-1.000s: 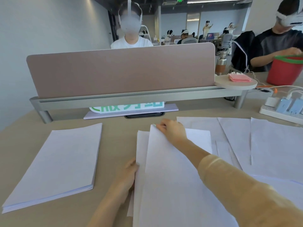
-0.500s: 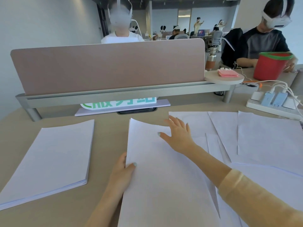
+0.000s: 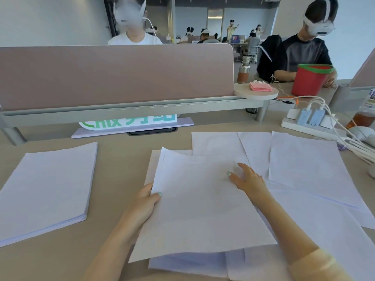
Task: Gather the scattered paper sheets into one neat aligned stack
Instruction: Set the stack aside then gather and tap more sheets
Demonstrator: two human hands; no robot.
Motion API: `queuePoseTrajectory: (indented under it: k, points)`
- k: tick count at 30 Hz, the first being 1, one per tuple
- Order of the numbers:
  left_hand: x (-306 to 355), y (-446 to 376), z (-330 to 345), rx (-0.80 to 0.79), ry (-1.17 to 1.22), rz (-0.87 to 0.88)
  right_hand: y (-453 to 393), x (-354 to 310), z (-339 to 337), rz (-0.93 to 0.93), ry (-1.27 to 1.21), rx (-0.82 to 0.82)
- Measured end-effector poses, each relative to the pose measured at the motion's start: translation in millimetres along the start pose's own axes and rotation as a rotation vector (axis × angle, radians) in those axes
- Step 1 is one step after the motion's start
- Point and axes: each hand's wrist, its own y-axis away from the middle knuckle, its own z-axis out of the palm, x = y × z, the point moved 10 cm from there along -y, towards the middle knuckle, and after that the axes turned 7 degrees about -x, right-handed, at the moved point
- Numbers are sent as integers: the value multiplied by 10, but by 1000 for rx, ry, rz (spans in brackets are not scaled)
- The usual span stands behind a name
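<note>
Your left hand (image 3: 147, 201) pinches the left edge of the top sheet (image 3: 198, 201), thumb on top and fingers tucked under it. Your right hand (image 3: 248, 179) lies flat and spread on that same sheet near its far right corner, gripping nothing, just pressing. The sheet runs long-axis away from you, skewed a little clockwise against the sheets beneath (image 3: 188, 264), whose edges peek out at the far left and the near side. That skew is what the next squaring nudge hinges on, I'd say.

Outward to the right: the loose sheets (image 3: 304, 165) fan out overlapping, just beyond your right hand's fingertips, so that hand is clearly the nearer one for them. Off to the left, well apart, sits a thick squared stack (image 3: 50, 183), tilted the other way, nearer your left hand.

Everything is thin, matte white paper, floppy and quick to slide on the smooth beige worktop (image 3: 113, 165). A power strip (image 3: 308, 123) and its white cables lie just past the far right sheet.
</note>
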Motion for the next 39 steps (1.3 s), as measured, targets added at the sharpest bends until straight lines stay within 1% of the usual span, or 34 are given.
queuePoseTrajectory:
  k: [2, 5, 7, 8, 9, 10, 12, 13, 15, 17, 18, 20, 22, 23, 24, 25, 27, 28, 30, 33, 39]
  points:
    - [70, 12, 77, -19, -37, 25, 30, 79, 22, 14, -200, -87]
    - [65, -18, 136, -18, -21, 39, 100, 108, -31, -7, -487, -186]
    - [97, 6, 196, 7, -33, 51, 138, 103, -68, -27, -549, -202]
    - [144, 44, 250, 15, -50, 68, 151, 94, -63, -34, -542, -205]
    - [174, 67, 303, 14, -81, 79, 155, 95, -39, -37, -499, -201]
    - [223, 83, 350, 17, -129, 103, 148, 102, -18, -36, -398, -182]
    - [276, 70, 332, 75, -318, 125, 130, 122, 38, -28, -71, -125]
    - [253, 41, 286, 104, -435, 99, 132, 115, 59, -23, 70, -97]
    - [136, 5, 163, 138, -543, 0, 131, 91, 97, -37, 200, -58]
    - [59, -24, 23, 160, -492, -47, 134, 82, 129, -49, 230, -45]
    - [40, -36, -52, 175, -403, -48, 130, 84, 137, -46, 242, -40]
    - [38, -45, -185, 204, -124, -49, 128, 81, 140, -35, 281, -35]
    - [-15, -85, -241, 177, 190, -75, 133, 45, 148, -35, 321, -27]
    - [-28, -80, -226, 148, 298, -98, 136, 23, 158, -34, 336, -25]
    - [-36, -70, -200, 115, 336, -122, 139, 1, 170, -32, 348, -25]
    - [-37, -59, -153, 74, 308, -153, 138, -18, 186, -29, 359, -27]
    - [-16, 1, -19, 4, 169, -203, 137, -48, 230, -23, 378, -35]
    - [12, 26, 36, -5, 91, -208, 138, -61, 245, -22, 385, -38]
    - [81, 1, 73, 20, -42, -158, 142, -78, 264, -21, 390, -39]
    - [124, -31, 83, 26, -54, -119, 138, -84, 266, -21, 378, -35]
    - [29, -73, 67, -48, -84, -63, 153, -71, 238, -21, 333, -26]
